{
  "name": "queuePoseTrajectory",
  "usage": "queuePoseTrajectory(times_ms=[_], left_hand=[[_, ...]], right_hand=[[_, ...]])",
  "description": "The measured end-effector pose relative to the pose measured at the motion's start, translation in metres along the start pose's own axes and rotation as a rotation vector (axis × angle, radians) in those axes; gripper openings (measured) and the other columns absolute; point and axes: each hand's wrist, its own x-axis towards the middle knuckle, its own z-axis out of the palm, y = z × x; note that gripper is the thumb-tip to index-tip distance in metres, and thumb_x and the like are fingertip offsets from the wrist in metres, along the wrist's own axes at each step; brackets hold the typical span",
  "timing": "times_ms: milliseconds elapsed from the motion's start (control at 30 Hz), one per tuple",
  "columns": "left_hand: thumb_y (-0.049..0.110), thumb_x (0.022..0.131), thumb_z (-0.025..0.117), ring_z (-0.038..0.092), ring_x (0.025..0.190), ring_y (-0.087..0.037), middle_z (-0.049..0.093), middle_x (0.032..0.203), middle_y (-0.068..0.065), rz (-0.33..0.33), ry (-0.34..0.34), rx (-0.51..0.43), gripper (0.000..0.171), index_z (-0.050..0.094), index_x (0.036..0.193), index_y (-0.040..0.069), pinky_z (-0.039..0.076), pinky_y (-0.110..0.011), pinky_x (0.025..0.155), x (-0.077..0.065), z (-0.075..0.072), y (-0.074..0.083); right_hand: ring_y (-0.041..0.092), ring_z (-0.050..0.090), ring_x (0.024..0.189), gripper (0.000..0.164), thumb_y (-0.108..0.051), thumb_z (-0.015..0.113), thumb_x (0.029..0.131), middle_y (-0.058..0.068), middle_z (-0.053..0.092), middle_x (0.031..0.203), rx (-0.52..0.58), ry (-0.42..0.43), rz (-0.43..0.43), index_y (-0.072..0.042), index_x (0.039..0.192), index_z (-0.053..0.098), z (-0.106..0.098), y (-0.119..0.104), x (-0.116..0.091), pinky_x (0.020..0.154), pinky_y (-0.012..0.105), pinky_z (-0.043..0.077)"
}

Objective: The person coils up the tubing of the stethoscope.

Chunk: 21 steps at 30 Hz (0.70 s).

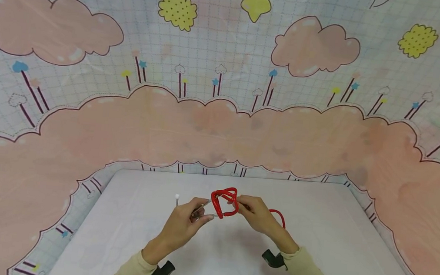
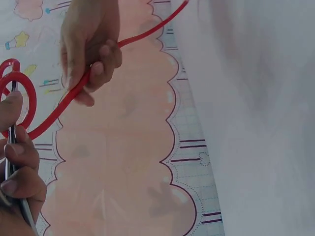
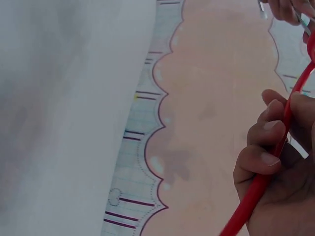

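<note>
My left hand (image 1: pixel 183 221) grips thin metal rods (image 2: pixel 11 157) that look like knitting needles. Behind this hand a white knob (image 1: pixel 177 196) sticks up on a thin stem, perhaps the end of one rod. A thick, smooth red cord (image 1: pixel 218 205) is looped around the far ends of the rods. Close by on the right, my right hand (image 1: pixel 258 215) holds the same cord, its fingers (image 3: pixel 266 125) curled round it. The cord's tail (image 1: pixel 279 216) arches out behind the right hand. Both hands are raised above the white table.
The white table (image 1: pixel 116 242) spreads below both hands. Its far edge meets a wall cloth (image 1: pixel 243 135) printed with clouds and stars. A dark wrist-worn piece (image 1: pixel 163 271) hangs at the left cuff, another (image 1: pixel 273 259) at the right.
</note>
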Motion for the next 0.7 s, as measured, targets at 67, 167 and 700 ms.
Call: queuePoseTrajectory(times_ms=[67,167,700], left_hand=[[0.013,0.081,0.08,0.042,0.06,0.001,0.053,0.073,0.006,-0.031,0.031,-0.009,0.039,0.061,0.113,0.007,0.041,-0.014,0.052,0.0,-0.001,-0.004],[0.013,0.081,0.08,0.04,0.06,0.002,0.052,0.072,0.007,-0.078,0.062,-0.015,0.039,0.06,0.114,0.008,0.04,-0.015,0.051,-0.001,-0.003,-0.008],[0.01,0.081,0.079,0.041,0.06,0.001,0.054,0.072,0.005,-0.161,0.169,0.026,0.038,0.06,0.113,0.003,0.04,-0.017,0.05,-0.001,-0.004,-0.018]], right_hand=[[0.009,0.049,0.07,0.019,-0.016,0.059,0.099,0.001,0.06,0.079,-0.015,-0.004,0.013,-0.008,0.111,0.071,0.002,0.002,-0.002,0.059,0.02,0.044],[0.009,0.051,0.073,0.027,-0.021,0.059,0.099,-0.001,0.061,0.082,-0.028,-0.013,0.04,-0.007,0.12,0.068,0.004,0.007,-0.006,0.061,0.02,0.046],[0.007,0.052,0.07,0.018,-0.019,0.063,0.096,-0.007,0.065,0.082,-0.038,-0.04,0.097,-0.013,0.111,0.072,0.011,0.011,-0.016,0.059,0.02,0.047]])
